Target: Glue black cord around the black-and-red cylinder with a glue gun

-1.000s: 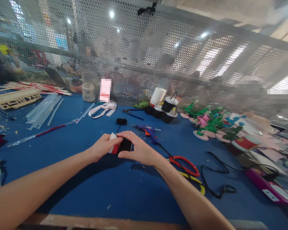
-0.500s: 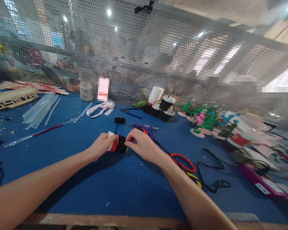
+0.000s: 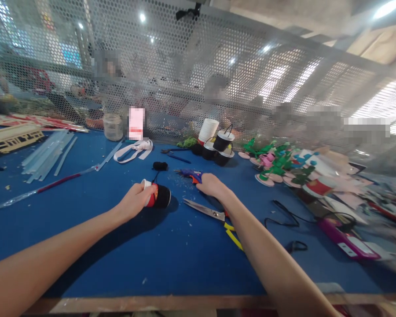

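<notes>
On blue table (image 3: 171,255), left hand (image 3: 135,200) gripping cup (image 3: 156,196), right hand (image 3: 213,185) closing on glue gun (image 3: 189,175).

Two bare forearms run in from the lower edge, no sleeves in view. The left hand (image 3: 135,203) and right hand (image 3: 212,185) carry no gloves, rings or watch.

Glue gun (image 3: 192,175) half covered by right hand (image 3: 211,185). Scissors (image 3: 214,214) handles hidden under the forearm. Cup (image 3: 155,196) rim lost behind left hand (image 3: 134,201). Craft pile (image 3: 317,176) at right blurred.
</notes>
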Motion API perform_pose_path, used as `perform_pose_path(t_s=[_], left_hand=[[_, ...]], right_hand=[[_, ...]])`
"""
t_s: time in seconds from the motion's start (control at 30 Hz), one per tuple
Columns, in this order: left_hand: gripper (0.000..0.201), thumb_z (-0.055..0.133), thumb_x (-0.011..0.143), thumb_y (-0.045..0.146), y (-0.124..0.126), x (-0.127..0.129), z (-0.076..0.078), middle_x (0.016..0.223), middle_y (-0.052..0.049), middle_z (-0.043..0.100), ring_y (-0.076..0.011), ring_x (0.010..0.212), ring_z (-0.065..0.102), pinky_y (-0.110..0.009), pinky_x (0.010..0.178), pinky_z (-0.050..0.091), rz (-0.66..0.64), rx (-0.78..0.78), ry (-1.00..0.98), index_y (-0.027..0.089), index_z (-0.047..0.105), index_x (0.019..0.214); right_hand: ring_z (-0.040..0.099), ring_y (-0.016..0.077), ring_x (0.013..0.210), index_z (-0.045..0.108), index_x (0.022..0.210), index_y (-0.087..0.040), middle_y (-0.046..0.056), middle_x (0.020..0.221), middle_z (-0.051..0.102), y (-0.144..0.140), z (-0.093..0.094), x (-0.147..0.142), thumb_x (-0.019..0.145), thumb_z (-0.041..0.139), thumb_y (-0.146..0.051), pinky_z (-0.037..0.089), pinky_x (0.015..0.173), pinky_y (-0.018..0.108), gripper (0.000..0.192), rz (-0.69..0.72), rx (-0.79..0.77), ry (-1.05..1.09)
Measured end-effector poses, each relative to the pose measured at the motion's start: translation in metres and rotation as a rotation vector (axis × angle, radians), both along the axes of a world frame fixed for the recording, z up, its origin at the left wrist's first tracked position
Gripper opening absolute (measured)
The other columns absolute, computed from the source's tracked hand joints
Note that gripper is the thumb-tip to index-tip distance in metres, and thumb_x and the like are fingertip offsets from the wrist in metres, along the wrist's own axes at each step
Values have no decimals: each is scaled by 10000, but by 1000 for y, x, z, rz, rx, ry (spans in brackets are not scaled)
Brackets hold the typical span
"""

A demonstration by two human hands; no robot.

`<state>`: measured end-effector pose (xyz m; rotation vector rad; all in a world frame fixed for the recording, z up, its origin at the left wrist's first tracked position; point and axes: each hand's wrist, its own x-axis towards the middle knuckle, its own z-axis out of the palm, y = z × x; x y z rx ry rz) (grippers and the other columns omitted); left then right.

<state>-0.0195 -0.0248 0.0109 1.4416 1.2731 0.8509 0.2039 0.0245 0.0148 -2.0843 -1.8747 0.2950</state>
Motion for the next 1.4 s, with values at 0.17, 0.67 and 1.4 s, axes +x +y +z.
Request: perform_pose_path(t_s=[0.17,0.67,1.4], left_hand=[[278,412,660,347,-2,-1,5,377,37,386,-87,366,345,-216,382,197,-11,21,39,145,481,482],[261,387,672,344,8,-5,1,412,57,331,-77,395,286,-209,404,181,-16,35,66,153,427,501],[260,408,649,318,7,0,6,464,21,502,-103,439,431,-211,448,292,-62,-71,-71,109,553,594]], right_hand=[[565,256,661,532,559,-151,98,595,582,4,-6,2,522,554,-97,376,541,307,69,-59,-5,150],[463,89,453,538,770,-156,-4,574,524,-78,24,-24,687,497,-277,400,426,225,153,346,-31,758],[444,87,493,432,602,-188,-31,562,489,-100,21,-39,730,478,-210,344,474,185,138,520,247,226]])
